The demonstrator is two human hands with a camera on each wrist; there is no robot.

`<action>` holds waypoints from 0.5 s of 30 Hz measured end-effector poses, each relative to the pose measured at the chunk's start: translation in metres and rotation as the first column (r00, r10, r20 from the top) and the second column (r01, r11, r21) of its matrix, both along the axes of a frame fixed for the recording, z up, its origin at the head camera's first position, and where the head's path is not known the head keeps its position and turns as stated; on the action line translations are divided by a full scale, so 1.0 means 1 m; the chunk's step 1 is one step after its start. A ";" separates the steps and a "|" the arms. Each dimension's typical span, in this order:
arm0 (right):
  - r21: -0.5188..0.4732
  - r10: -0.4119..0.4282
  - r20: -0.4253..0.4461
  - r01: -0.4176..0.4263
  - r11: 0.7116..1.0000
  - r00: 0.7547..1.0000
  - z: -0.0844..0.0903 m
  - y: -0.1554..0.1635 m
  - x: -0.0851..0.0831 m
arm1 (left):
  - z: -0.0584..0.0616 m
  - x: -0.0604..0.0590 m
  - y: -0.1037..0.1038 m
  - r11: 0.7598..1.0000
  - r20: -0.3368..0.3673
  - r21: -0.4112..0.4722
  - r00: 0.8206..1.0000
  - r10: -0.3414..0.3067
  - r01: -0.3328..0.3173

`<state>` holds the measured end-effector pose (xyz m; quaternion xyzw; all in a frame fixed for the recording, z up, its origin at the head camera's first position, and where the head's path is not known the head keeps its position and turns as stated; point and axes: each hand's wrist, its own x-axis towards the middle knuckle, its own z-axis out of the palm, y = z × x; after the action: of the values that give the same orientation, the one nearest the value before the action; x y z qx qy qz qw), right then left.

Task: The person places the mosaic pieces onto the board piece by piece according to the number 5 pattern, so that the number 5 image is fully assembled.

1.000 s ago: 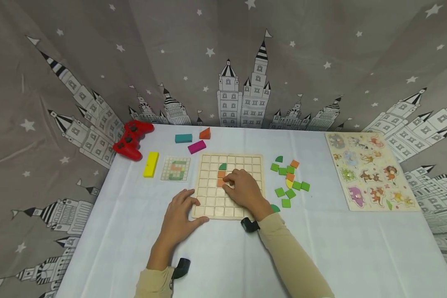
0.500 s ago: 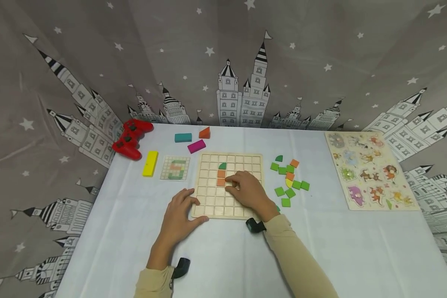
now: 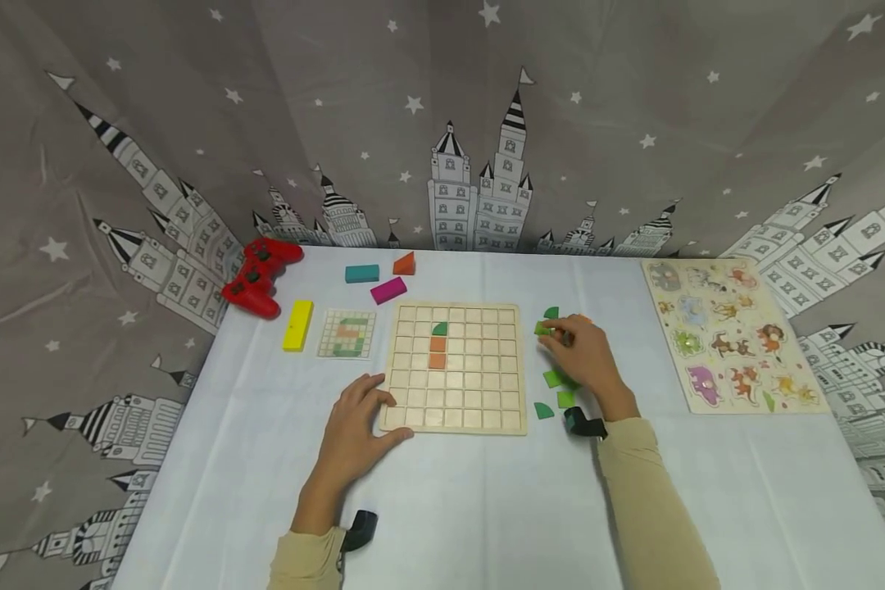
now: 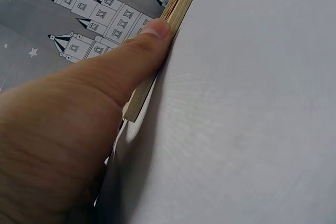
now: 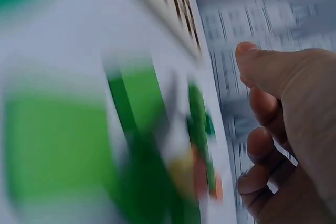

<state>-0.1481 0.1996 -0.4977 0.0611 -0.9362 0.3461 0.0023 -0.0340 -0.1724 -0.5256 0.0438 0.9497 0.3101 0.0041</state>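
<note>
My left hand (image 3: 354,430) rests at the near left corner of a wooden grid board (image 3: 479,407). Its thumb lies straight along the board's front edge (image 4: 176,11) in the left wrist view, with the fingers by the left side. Loosely curled, my right hand (image 3: 586,352) is over the loose pieces right of the board, fingertips right at a green square tile (image 3: 542,328). Nothing shows between thumb and fingers of this right hand (image 5: 294,108) in the blurred right wrist view. On the board stand a green quarter-circle tile (image 3: 440,329) and two orange square tiles (image 3: 437,360).
A small pattern card (image 3: 326,344) lies left of the board, beside a yellow block (image 3: 298,326). Behind are a red game controller (image 3: 261,274), a teal block (image 3: 362,274), a magenta block (image 3: 388,290) and an orange wedge (image 3: 404,263). An animal puzzle (image 3: 733,385) lies at right.
My right hand has left the orange tiles on the board and moved right, to the loose green pieces. The left hand stays at the board's corner.
</note>
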 end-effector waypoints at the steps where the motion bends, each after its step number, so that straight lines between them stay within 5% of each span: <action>1: 0.001 -0.029 0.001 0.029 1.000 1.000 0.000 0.011 -0.003 | 0.000 -0.001 0.001 1.000 0.002 0.001 1.000 -0.002 0.002; 5: 0.020 -0.120 0.004 0.120 0.993 0.993 -0.002 0.049 -0.014 | 0.001 -0.006 0.001 1.000 -0.006 0.005 1.000 -0.016 0.016; 15: 0.050 -0.080 0.124 0.075 0.996 0.989 -0.012 0.071 -0.025 | -0.001 -0.003 -0.002 1.000 -0.040 -0.009 0.999 -0.013 0.012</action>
<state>-0.1731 0.2710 -0.5094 0.0028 -0.9437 0.3278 -0.0448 -0.0368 -0.1747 -0.5263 0.0559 0.9507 0.3049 -0.0126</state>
